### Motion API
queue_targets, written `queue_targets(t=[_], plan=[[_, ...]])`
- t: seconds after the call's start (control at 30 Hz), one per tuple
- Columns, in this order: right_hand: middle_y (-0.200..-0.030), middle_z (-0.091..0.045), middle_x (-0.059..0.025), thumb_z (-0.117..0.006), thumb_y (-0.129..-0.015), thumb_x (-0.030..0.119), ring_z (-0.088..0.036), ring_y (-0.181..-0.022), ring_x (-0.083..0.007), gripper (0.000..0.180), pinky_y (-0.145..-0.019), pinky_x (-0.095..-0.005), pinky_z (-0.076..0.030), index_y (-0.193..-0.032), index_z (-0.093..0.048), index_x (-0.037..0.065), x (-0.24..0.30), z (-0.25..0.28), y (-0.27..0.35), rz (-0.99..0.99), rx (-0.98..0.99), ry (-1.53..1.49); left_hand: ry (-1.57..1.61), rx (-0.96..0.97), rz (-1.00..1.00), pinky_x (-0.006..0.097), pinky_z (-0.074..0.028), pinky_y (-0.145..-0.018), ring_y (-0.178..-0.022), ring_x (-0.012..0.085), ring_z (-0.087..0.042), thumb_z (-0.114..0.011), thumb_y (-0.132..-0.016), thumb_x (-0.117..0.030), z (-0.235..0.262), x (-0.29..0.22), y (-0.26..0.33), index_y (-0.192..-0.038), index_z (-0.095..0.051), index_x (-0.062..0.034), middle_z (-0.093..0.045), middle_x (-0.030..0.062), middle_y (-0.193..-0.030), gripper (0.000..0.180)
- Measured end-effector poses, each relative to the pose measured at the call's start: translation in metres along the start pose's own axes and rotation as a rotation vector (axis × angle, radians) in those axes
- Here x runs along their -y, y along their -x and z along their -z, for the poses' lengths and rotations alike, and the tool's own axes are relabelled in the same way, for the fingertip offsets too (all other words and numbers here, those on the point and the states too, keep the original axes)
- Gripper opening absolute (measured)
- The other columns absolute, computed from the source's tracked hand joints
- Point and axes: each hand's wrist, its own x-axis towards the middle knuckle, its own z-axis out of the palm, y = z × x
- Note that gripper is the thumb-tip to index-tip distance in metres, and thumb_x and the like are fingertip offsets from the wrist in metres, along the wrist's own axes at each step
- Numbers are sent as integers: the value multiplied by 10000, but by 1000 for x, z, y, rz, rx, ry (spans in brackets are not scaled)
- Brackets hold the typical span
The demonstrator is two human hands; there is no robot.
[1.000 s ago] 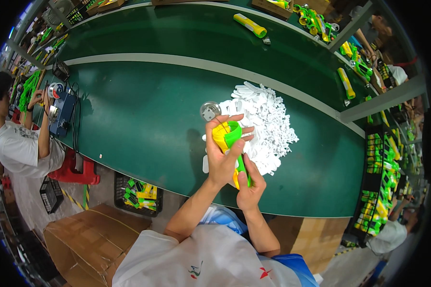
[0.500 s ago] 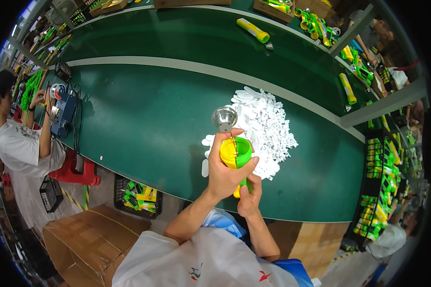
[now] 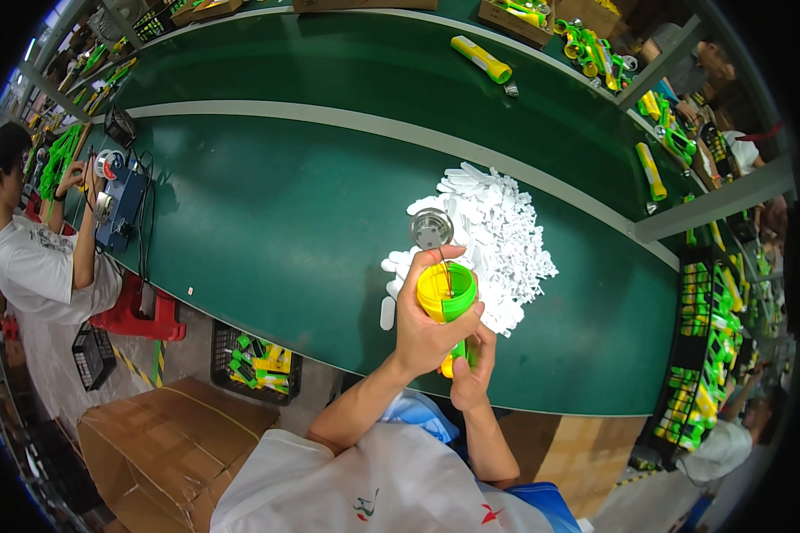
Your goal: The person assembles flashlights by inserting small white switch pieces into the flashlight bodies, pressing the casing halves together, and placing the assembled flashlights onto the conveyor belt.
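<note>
My left hand is wrapped round the wide, open head of a yellow and green flashlight body. Above that mouth sits a round silver reflector beside my left fingertips; thin wires run from it down into the body. My right hand grips the lower part of the same body, whose yellow end shows between the palms. Just beyond and to the right of my hands, a heap of small white plastic pieces lies on the green table.
Behind a pale rail runs a green belt carrying flashlights. At left a co-worker sits by a blue device. Crates of flashlight parts stand below and at right. A cardboard box is at lower left.
Both hands, with the flashlight body and reflector, appear slightly further right in view. The reflector has tipped, showing more of its back. Flashlights on the belt appear shifted slightly right.
</note>
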Motion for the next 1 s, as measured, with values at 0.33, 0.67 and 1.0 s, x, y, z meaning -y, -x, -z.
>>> queue_targets(t=[0.33,0.67,1.0], plan=[[-973,-662,-185,-476,-1011,504,-638,-834,-200,758,-712,-326,-482,-1473,-336,-81,32,-4,-17,23,85,403,-8,1,-14,251,-518,-689,-772,104,-608,-691,-812,56,1,0,4,-1270,-426,18,-598,99,-934,530],[-839,-596,-121,-722,-869,384,-535,-589,-113,675,-500,-225,-410,-1337,-372,45,54,-7,-20,-504,155,-478,354,31,189,314,-570,-677,-759,194,-671,-696,-849,-8,22,8,-10,-1187,-521,-16,-598,114,-1000,381],[-1053,-694,-174,-778,-811,61,-692,-930,-256,395,-815,-309,-538,-1178,-655,-22,56,-12,-20,79,-84,460,221,-230,-141,287,-542,-632,-676,172,-623,-630,-926,-166,31,19,-11,-1118,-511,-77,-599,106,-945,243]])
